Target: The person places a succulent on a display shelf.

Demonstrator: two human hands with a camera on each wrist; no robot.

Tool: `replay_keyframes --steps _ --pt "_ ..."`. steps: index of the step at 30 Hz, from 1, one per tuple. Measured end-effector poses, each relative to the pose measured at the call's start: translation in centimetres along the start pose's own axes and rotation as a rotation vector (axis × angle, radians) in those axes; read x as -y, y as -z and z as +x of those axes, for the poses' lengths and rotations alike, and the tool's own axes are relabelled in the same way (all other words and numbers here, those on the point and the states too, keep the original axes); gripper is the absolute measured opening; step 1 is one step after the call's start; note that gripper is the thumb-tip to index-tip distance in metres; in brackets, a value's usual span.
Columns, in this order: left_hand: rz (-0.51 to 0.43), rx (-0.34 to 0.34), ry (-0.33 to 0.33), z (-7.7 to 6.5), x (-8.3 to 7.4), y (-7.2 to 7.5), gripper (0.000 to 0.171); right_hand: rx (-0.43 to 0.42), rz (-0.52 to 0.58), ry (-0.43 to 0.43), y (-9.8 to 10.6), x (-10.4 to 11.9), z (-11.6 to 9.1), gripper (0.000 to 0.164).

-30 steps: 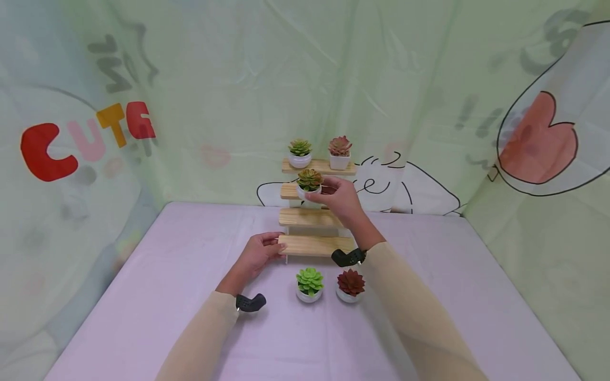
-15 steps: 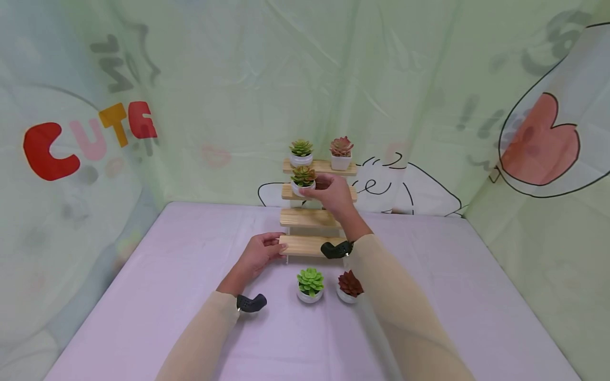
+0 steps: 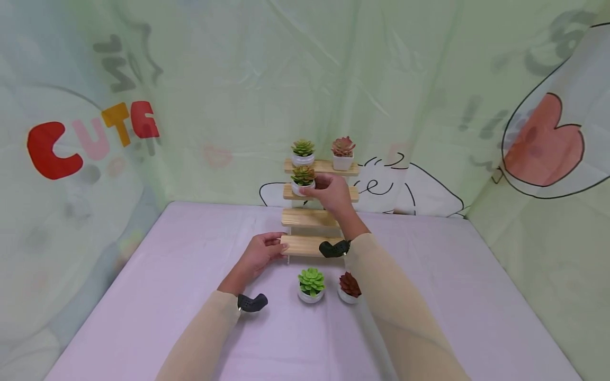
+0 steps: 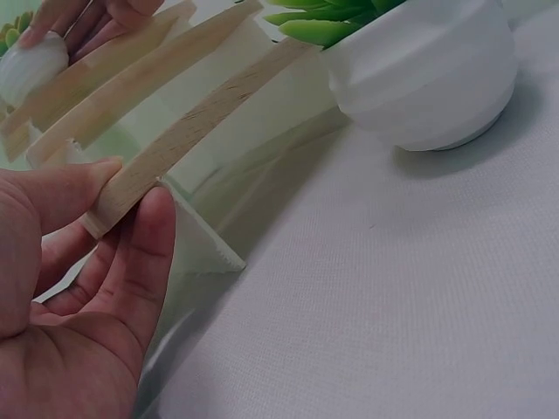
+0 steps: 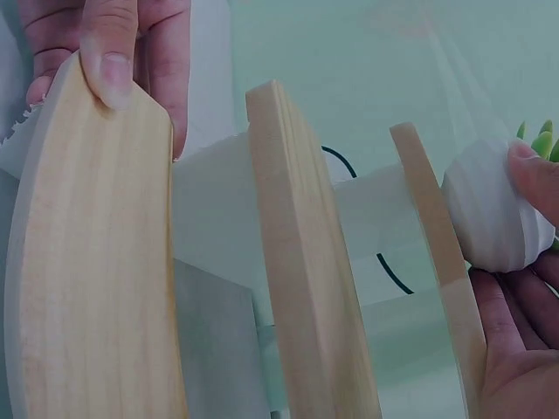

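Note:
My right hand (image 3: 331,194) grips a white pot holding a green-and-reddish succulent (image 3: 303,176). The pot sits right at the left part of the second shelf from the top of a stepped wooden stand (image 3: 310,217). In the right wrist view the white pot (image 5: 491,209) meets the shelf board, thumb and fingers around it. My left hand (image 3: 259,253) pinches the left end of the stand's lowest board (image 4: 166,144), thumb on top and fingers beneath. On the top shelf are a green succulent (image 3: 303,149) at left and a pink one (image 3: 343,149) at right.
On the lilac tablecloth (image 3: 190,238), in front of the stand, stand a bright green potted succulent (image 3: 311,283) and a dark red one (image 3: 350,284), partly covered by my right sleeve. A printed curtain (image 3: 238,95) hangs close behind the stand.
My right hand has carried the green-and-reddish succulent slightly left, to the shelf's left part, and then stayed nearly still. My left hand keeps its hold on the lowest board.

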State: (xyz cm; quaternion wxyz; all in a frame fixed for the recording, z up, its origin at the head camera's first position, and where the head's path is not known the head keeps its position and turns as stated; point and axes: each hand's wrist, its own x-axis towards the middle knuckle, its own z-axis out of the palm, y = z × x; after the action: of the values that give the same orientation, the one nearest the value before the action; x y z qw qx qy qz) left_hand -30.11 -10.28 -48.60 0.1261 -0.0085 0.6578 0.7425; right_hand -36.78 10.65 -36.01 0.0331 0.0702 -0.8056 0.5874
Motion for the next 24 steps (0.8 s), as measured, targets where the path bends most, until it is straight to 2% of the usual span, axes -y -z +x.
replay_keyframes --steps 13,24 --pt "-0.006 -0.005 0.011 0.0 0.0 -0.2 0.048 0.011 -0.014 0.002 0.1 0.0 -0.1 0.057" --pt "-0.006 -0.016 0.014 0.0 -0.1 -0.3 0.046 0.006 0.043 0.021 1.9 -0.8 -2.4 0.060"
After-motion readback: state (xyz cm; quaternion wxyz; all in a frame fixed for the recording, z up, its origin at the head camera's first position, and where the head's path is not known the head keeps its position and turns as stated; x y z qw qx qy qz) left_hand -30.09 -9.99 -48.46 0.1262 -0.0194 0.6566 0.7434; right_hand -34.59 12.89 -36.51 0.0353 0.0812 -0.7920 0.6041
